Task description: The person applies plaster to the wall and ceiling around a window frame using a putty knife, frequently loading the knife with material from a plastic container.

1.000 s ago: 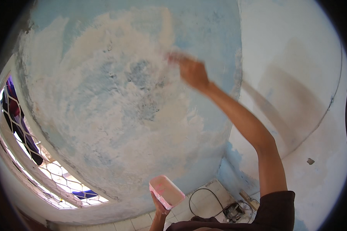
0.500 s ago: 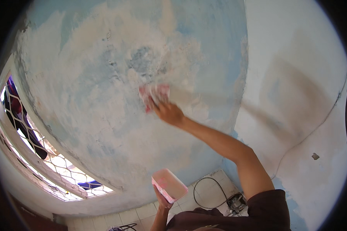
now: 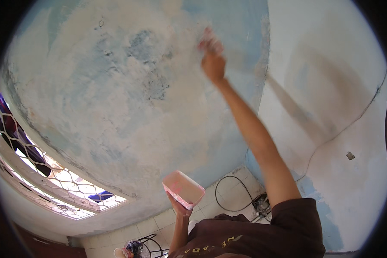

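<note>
Lettering: yellow capitals run across the front of the person's dark brown shirt [image 3: 266, 230], just below and right of the tub.
Tub: rectangular, pink and white [image 3: 187, 184], tilted; pink smears mark its inner wall, but the depth of its contents cannot be told.
Left hand: the person's [image 3: 180, 207], supporting the tub from beneath, fingers against its side.
Right hand: the person's [image 3: 213, 66], well above the tub, gripping a spreader.
Spreader: pink and white [image 3: 211, 42], blurred, before the patchy blue-and-cream wall [image 3: 112, 112]; contact cannot be told.
Round container: reddish and white [image 3: 122, 253], below left of the tub; contents unclear.
Cable: black, looped [image 3: 216, 195] on the tiled floor [image 3: 204, 209], right of the tub.
</note>
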Motion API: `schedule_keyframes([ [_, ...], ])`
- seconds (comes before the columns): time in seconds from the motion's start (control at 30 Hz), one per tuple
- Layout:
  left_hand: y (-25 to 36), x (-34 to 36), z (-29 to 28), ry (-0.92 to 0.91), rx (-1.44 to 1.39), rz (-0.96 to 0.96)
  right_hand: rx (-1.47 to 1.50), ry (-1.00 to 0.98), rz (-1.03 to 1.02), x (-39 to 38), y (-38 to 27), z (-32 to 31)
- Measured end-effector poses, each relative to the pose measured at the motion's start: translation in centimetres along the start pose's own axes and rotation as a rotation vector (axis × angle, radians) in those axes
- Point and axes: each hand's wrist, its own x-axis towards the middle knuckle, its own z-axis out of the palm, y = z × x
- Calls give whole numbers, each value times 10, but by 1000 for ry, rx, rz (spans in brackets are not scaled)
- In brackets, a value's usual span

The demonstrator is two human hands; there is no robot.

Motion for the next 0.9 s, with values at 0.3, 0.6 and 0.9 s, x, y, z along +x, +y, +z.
schedule_keyframes([
  [0.3,20,21,-28,-37,280,154,786,-406,346,-299,-47,-134],
  [0.6,-6,15,26,55,244,26,763,-603,489,-334,-63,-264],
  [0.9,-42,-2,32,222,230,-68,562,-888,257,-392,-86,-230],
])
